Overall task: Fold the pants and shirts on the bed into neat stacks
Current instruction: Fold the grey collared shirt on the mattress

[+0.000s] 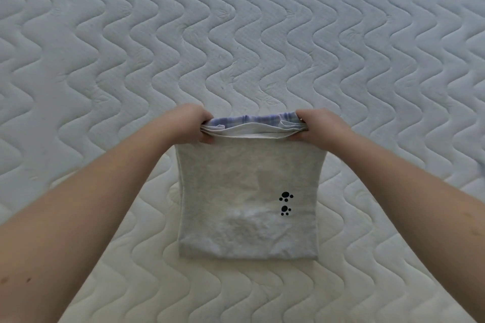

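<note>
From my remote seat I look down on a bare quilted mattress (236,34) with a wavy stitched pattern, which fills the whole frame. Just below the centre of the frame lies a folded light grey garment (246,204), a squarish bundle with two small black paw prints (285,203) printed on its right half. Its near edge rests flat on the bed toward the bottom of the frame, while its far edge is lifted, showing several layers of fabric.

My left hand (198,124) holds the far-left corner of that bundle, fingers curled over the top of the layers and thumb underneath, so this grip is clenched on the cloth. My right hand (316,126) does the same at the far-right corner, pinching the stacked edges between fingers and thumb. Between the two hands, behind the grey layers, a strip of blue and lilac checked fabric (252,120) peeks out; I cannot tell whether it is a separate garment or part of the same one.

Both bare forearms reach in from the lower corners of the frame.
</note>
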